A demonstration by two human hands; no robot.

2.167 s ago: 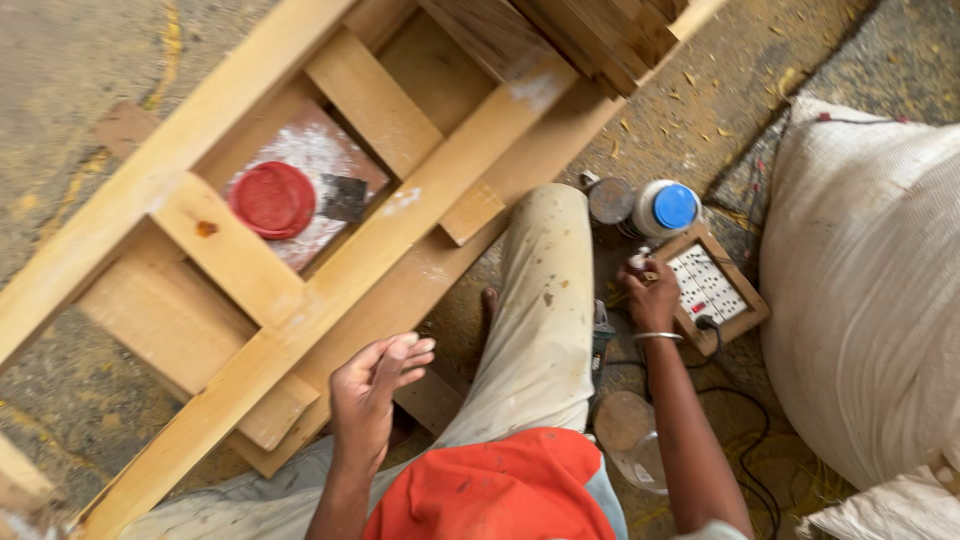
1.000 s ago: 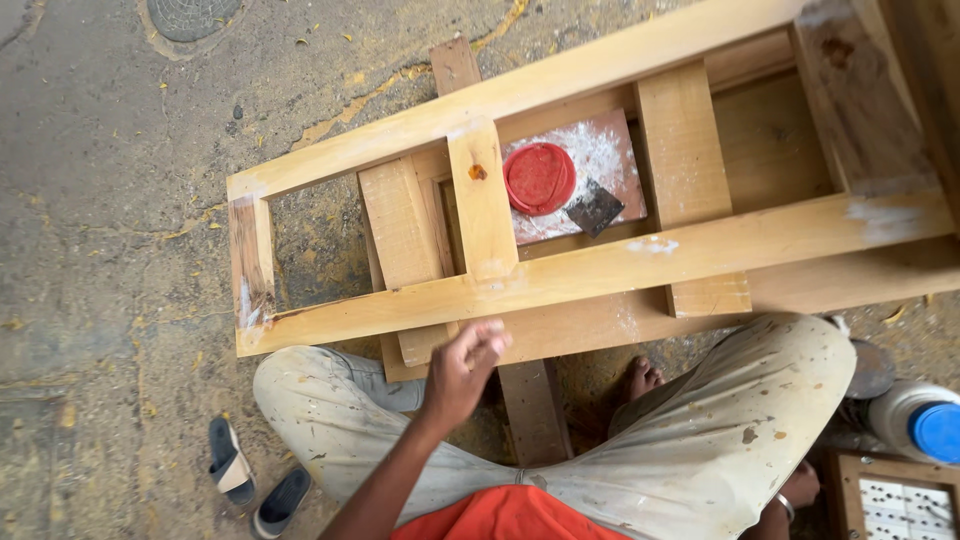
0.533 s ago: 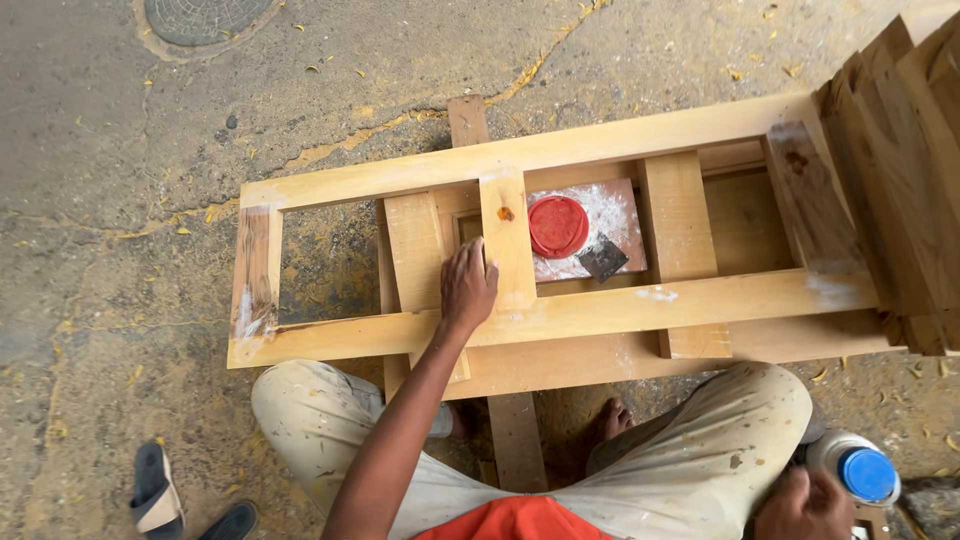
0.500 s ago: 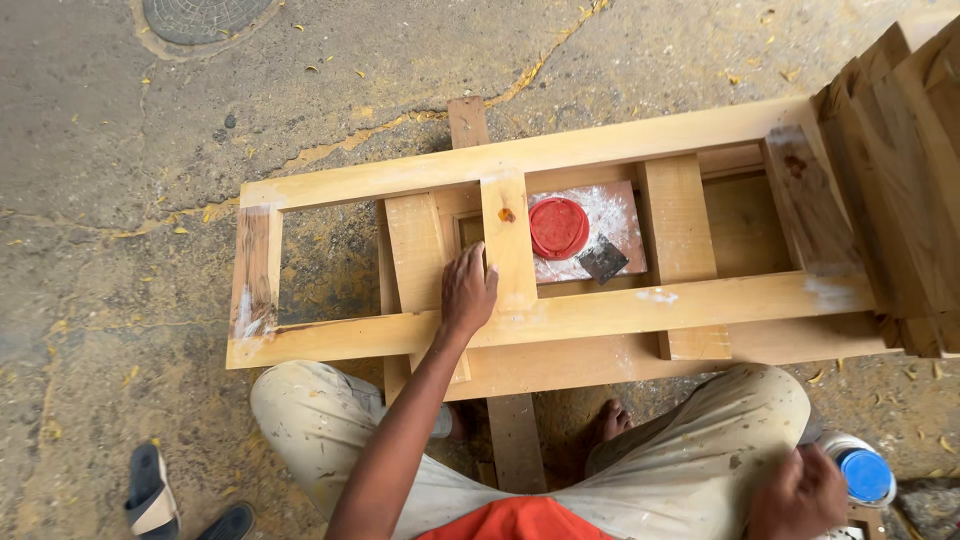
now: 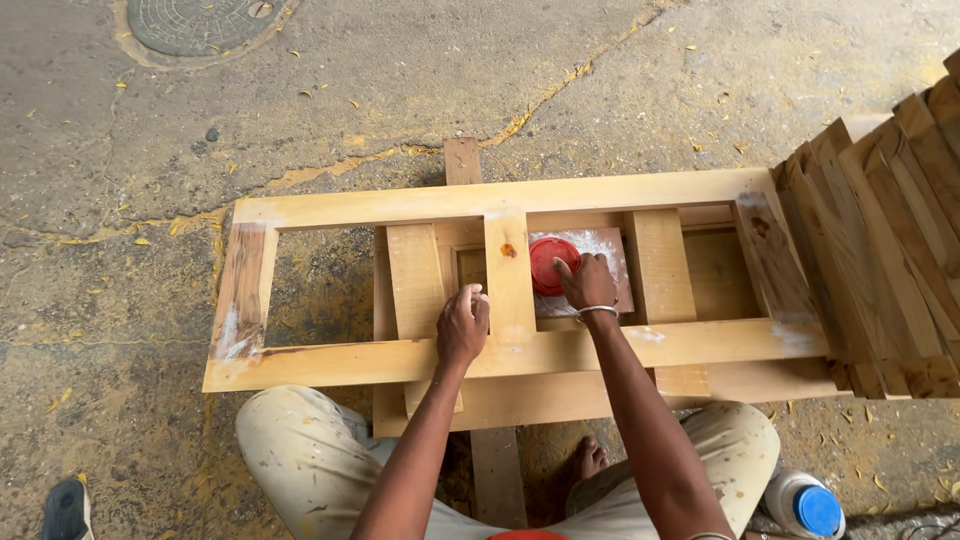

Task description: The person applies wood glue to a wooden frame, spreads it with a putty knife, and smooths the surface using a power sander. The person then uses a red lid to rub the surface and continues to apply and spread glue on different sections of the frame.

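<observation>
My left hand rests flat & open on the near rail of the wooden frame, just left of the centre upright, steadying it w/ nothing in its grip. Right hand reaches thru the frame, fingers curled on the red lid lying on the white-smeared board under it. Looks like the step is fetching filler/glue; next I'd need to lift clear w/o bumping the upright.

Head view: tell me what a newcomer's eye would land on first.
The long pale wooden ladder-like frame lies flat across the grey concrete floor. At its middle, the right hand reaches a round red lid on a white-smeared board, while the left hand rests beside an upright slat. Stacked wooden slats sit at right.
</observation>
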